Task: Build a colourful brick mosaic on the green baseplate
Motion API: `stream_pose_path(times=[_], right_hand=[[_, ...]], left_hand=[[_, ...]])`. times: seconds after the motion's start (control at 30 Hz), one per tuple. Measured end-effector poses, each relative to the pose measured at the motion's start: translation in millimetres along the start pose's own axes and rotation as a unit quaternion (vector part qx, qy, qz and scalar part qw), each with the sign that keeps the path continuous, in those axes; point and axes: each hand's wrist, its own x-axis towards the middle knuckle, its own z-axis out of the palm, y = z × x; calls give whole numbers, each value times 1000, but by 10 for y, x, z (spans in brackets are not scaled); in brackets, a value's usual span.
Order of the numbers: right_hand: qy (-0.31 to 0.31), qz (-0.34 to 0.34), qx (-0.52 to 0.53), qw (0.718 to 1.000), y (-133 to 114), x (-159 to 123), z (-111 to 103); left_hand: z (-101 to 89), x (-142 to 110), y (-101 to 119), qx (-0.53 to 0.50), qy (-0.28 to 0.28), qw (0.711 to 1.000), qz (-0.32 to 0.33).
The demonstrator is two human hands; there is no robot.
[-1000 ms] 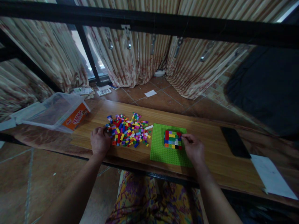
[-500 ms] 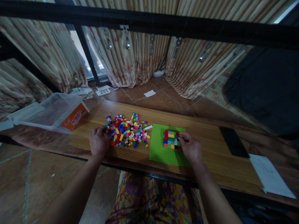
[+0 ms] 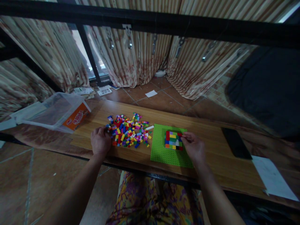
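A many-coloured block of toy bricks (image 3: pixel 172 141) stands on the green baseplate (image 3: pixel 161 154). At its right side is my right hand (image 3: pixel 194 147), thumb and forefinger pinched together by the upper right corner. Whatever lies between those fingertips is too small to make out. My left hand (image 3: pixel 100 142) rests on the board at the left edge of a heap of loose bricks (image 3: pixel 130 131). Its fingers are curled, and anything under them is hidden. A white long brick (image 3: pixel 150 127) lies between the heap and the baseplate.
A clear plastic bin (image 3: pixel 56 109) with an orange label stands at the left end of the wooden board (image 3: pixel 213 156). Farther right lie a black phone (image 3: pixel 235 143) and a white paper sheet (image 3: pixel 274 176). A dark rail (image 3: pixel 150 23) with hooks crosses above.
My right hand has drawn slightly to the right, showing more of the brick block's upper right corner. The left hand stays beside the heap. The whole view has shifted a little.
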Motion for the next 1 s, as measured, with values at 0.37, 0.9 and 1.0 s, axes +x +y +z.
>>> stream_pose_path(times=[0.37,0.9,1.0], right_hand=[[32,71,48,996,84,37,48],[-35,188,193,963,128,157,-1],[-46,180,170,968,134,171,3]], left_hand=[[-47,-8,44,-4,-12,1000,-13],[-40,3,45,-11,-12,1000,-15],[-34,0,41,-11,-10,1000,-16]])
